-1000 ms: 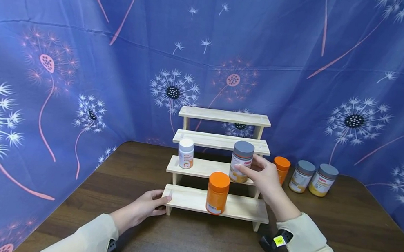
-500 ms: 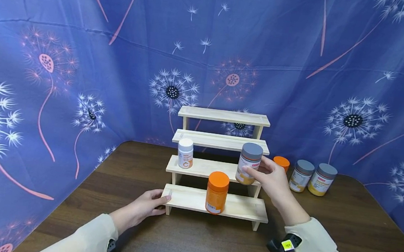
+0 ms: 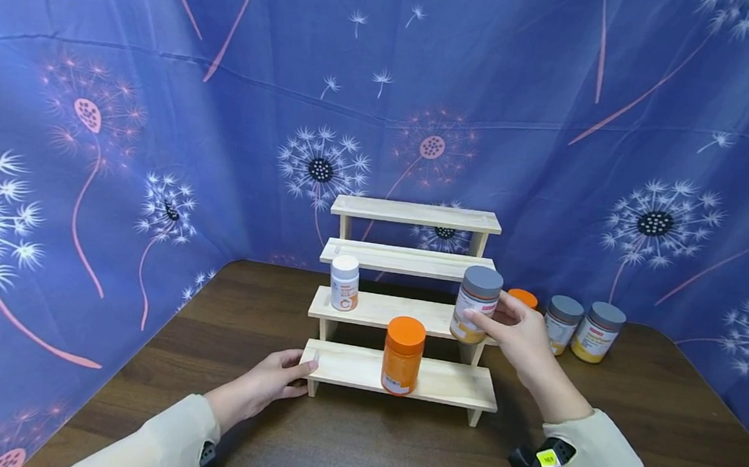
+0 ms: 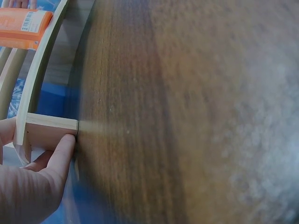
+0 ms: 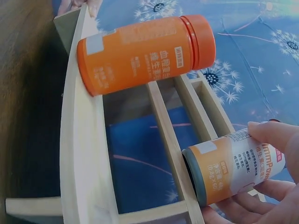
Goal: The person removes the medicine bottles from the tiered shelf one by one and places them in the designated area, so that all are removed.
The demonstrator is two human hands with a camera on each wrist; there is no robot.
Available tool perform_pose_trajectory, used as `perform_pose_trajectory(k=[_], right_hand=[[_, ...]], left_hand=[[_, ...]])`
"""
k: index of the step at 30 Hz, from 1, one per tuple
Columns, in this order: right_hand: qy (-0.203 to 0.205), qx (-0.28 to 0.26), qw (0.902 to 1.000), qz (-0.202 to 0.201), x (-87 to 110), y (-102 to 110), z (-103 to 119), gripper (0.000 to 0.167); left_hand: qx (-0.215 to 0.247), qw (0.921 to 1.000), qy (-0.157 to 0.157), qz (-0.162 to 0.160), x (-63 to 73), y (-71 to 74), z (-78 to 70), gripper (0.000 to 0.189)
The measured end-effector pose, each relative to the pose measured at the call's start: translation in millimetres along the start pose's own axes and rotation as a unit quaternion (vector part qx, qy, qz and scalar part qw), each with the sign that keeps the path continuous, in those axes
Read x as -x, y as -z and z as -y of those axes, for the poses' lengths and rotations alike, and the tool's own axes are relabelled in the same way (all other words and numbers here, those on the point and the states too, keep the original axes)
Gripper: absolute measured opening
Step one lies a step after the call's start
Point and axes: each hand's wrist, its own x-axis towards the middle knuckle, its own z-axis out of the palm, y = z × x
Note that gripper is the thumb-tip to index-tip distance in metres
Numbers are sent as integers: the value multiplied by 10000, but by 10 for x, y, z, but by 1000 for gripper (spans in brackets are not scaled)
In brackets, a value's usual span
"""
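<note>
My right hand (image 3: 522, 342) grips a grey-lidded supplement bottle (image 3: 474, 312) with a white and yellow label, upright at the right end of the second step. In the right wrist view the bottle's base (image 5: 195, 177) is right at that step's board. My left hand (image 3: 268, 386) holds the left end of the lowest step of a four-tier wooden display stand (image 3: 347, 367), thumb on top and fingers by the leg (image 4: 51, 128). An orange bottle (image 3: 402, 362) stands in the middle of the lowest step. A small white bottle (image 3: 345, 285) stands at the left of the second step.
Behind my right hand, on the dark wooden table (image 3: 655, 430), stand an orange-lidded bottle (image 3: 522, 298) and two grey-lidded bottles (image 3: 560, 325), (image 3: 598, 335). A blue dandelion-print cloth (image 3: 542, 68) hangs behind the stand.
My right hand has moved the grey-lidded bottle rightward along the second step, from right of the middle to its right end. The left hand has stayed in place on the stand.
</note>
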Motion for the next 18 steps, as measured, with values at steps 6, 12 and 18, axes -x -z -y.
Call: perform_pose_trajectory(k=[6, 12, 18], right_hand=[[33, 154, 9998, -76, 11, 54, -18, 70], [49, 105, 9999, -126, 20, 106, -44, 68], [62, 122, 9998, -159, 37, 170, -69, 67]], left_hand=[[-22, 10000, 26, -40, 5, -5, -12, 56], [-33, 10000, 23, -77, 10, -13, -13, 57], [-1, 10000, 33, -63, 6, -7, -8, 57]])
